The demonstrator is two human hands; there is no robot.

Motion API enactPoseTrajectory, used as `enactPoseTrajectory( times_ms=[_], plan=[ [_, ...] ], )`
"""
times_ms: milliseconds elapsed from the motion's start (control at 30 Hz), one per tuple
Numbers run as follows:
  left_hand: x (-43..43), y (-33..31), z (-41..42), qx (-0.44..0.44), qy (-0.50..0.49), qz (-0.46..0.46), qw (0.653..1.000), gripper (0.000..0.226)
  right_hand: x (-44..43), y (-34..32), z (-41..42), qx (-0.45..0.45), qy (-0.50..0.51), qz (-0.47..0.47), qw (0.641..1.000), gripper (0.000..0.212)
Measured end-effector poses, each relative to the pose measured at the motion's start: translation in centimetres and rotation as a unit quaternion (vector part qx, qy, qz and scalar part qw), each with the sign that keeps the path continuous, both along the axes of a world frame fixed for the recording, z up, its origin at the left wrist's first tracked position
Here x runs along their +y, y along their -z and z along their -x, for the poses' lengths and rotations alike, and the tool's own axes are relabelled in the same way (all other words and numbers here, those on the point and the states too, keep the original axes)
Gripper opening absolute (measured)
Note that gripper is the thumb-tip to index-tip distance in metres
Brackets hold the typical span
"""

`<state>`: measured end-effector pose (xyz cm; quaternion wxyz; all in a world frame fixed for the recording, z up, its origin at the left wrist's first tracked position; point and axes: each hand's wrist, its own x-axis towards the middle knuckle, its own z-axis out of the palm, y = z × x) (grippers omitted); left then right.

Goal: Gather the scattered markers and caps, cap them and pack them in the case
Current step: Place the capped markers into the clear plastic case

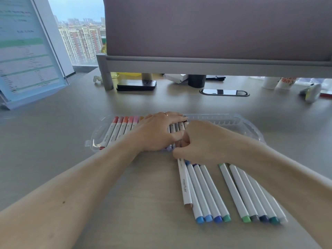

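A clear plastic marker case (pixel 233 121) lies open on the desk, its left part filled with white markers with red, orange and pink caps (pixel 124 123). My left hand (pixel 158 132) rests flat on the packed markers in the middle of the case. My right hand (pixel 197 142) is at the case's near edge, fingers pinched on a white marker (pixel 184 184) with a brown end that points toward me. Beside it lie capped blue and green markers (pixel 208 194) and a second group of capped markers (pixel 255 196). The right part of the case holds empty slots.
A grey partition (pixel 215 29) stands behind the case on metal legs. A tilted monitor (pixel 27 51) is at far left. A black phone (pixel 136 85), a cable port (pixel 224 92), cups (pixel 285 83) and a yellow-grey object (pixel 310 92) sit at the back.
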<state>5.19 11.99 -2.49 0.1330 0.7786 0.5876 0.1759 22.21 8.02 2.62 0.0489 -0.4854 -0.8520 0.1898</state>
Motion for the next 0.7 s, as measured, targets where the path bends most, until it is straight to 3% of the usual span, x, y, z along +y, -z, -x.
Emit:
enactPoseTrajectory(
  times_ms=[167,300,700],
  plan=[
    [-0.5,-0.3,-0.3,-0.005,-0.010,0.000,1.000,0.080,3.0,-1.8,-1.6,0.089,0.088,0.056,0.991,0.038],
    [-0.3,-0.1,-0.4,0.029,-0.006,-0.018,0.999,0.066,7.4,-1.8,-2.8,0.110,0.135,0.046,0.984,0.035],
    [0.1,-0.1,-0.2,0.042,0.015,-0.027,0.999,0.061,9.0,0.8,-1.8,-0.003,0.114,-0.041,0.993,0.056]
  ],
)
